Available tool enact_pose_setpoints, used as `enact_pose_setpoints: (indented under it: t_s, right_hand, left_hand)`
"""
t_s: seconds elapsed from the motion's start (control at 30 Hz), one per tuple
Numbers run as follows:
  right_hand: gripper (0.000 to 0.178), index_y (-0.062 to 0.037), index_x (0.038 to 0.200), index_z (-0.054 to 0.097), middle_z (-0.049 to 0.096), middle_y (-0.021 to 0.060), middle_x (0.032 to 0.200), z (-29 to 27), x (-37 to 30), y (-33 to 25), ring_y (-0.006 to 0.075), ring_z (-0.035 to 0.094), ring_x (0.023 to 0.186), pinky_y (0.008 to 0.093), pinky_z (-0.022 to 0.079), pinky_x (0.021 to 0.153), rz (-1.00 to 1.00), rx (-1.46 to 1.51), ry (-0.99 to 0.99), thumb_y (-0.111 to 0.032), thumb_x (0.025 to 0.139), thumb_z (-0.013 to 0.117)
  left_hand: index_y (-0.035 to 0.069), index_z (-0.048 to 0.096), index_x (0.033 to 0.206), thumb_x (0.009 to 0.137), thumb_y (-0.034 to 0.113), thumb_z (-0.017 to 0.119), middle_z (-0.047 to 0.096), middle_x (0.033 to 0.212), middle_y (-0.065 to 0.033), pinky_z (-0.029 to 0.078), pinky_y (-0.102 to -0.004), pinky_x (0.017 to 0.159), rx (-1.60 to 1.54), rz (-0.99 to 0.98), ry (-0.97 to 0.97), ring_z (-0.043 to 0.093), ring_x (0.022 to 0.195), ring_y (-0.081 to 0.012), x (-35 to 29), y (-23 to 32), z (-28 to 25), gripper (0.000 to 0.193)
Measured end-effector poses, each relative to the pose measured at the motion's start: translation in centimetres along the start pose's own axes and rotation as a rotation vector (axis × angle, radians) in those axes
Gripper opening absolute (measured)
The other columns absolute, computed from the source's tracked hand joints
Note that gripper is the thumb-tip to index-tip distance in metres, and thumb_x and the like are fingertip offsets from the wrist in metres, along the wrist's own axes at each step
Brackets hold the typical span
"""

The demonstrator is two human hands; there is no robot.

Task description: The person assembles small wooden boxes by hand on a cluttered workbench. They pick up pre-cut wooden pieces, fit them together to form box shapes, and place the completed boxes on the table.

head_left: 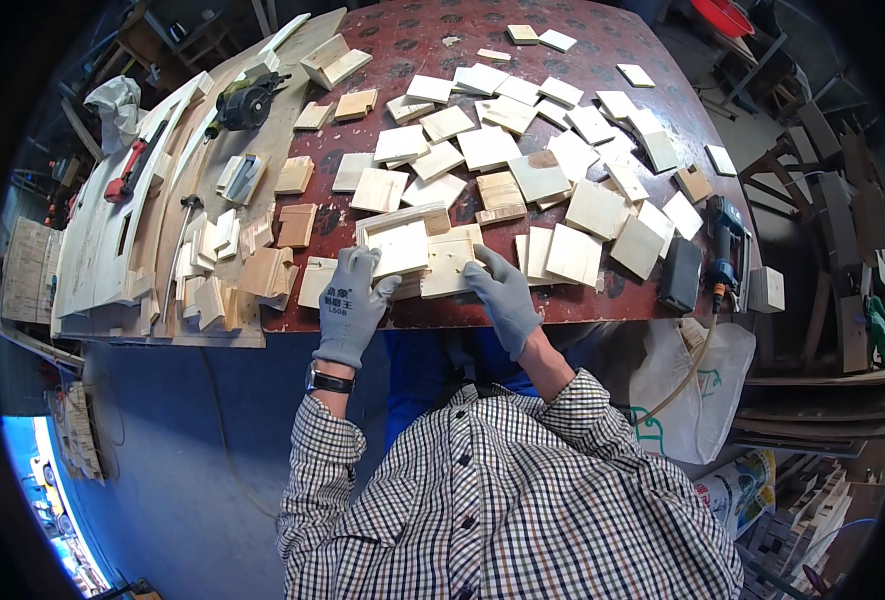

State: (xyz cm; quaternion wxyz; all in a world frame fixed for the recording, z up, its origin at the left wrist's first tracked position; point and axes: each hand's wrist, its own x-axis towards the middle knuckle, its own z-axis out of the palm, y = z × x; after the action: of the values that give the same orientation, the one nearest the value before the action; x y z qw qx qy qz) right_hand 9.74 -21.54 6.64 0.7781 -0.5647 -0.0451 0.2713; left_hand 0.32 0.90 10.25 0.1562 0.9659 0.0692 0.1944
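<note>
My left hand (pixel 349 305), in a grey work glove, pinches the lower left side of a pale square wooden board (pixel 399 248) near the table's front edge. Beside that board, a second wooden board (pixel 450 262) with small dark marks is gripped at its right edge by my right hand (pixel 505 300), gloved too. The two boards touch or overlap; whether they are joined I cannot tell. A narrow wooden strip (pixel 427 215) shows just behind them. Past my hands, many loose square wooden boards (pixel 487 148) lie scattered and overlapping on the dark red table (pixel 372 40).
At the table's right edge lie a blue air nailer (pixel 727 240) with a hose and a black box-shaped thing (pixel 680 273). To the left, a plywood sheet (pixel 232 325) carries wood offcuts (pixel 212 300), a hammer (pixel 191 204), a dark power tool (pixel 247 103) and a red tool (pixel 127 175).
</note>
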Motion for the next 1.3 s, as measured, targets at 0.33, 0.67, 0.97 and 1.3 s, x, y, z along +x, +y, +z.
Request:
enact_pose_setpoints:
  t_s: [0.33,0.67,0.97,1.3]
  right_hand:
    - [0.057,0.0075,0.15,0.049,0.071,0.0128,0.116,0.0,0.0,-0.4,0.0158,0.072,0.094,0.031,0.065,0.076,0.004,0.016,0.014,-0.022,0.104,0.066]
    - [0.057,0.0073,0.15,0.049,0.07,0.0133,0.116,0.0,0.4,-0.2,0.0155,0.072,0.093,0.031,0.065,0.076,0.015,0.0,0.027,-0.023,0.105,0.065]
    - [0.056,0.0076,0.15,0.049,0.071,0.0132,0.115,0.2,0.3,-0.5,0.0155,0.071,0.092,0.0302,0.064,0.076,-0.004,-0.027,0.007,-0.024,0.106,0.064]
    - [0.056,0.0065,0.151,0.049,0.071,0.0123,0.115,0.0,0.2,-0.6,0.0144,0.071,0.094,0.0299,0.064,0.078,0.01,-0.021,-0.006,-0.023,0.106,0.064]
  left_hand:
    - [0.006,0.06,0.123,0.097,0.043,0.072,0.06,0.122,-0.0117,0.058,-0.0417,0.089,-0.01,-0.014,-0.016,0.066,0.111,-0.032,0.0,-0.1,0.0,0.047]
    - [0.007,0.06,0.123,0.097,0.041,0.072,0.061,0.123,-0.0118,0.058,-0.0415,0.089,-0.029,0.0,-0.01,0.066,0.112,-0.0323,0.0,-0.1,-0.1,0.045]
    - [0.007,0.06,0.124,0.099,0.043,0.069,0.061,0.126,-0.0128,0.059,-0.042,0.089,0.025,0.052,0.035,0.066,0.113,-0.033,-0.3,-0.4,0.3,0.046]
    - [0.006,0.062,0.124,0.099,0.041,0.069,0.062,0.13,-0.0112,0.059,-0.0422,0.087,0.076,0.031,-0.062,0.068,0.112,-0.0324,0.2,-0.1,-0.4,0.044]
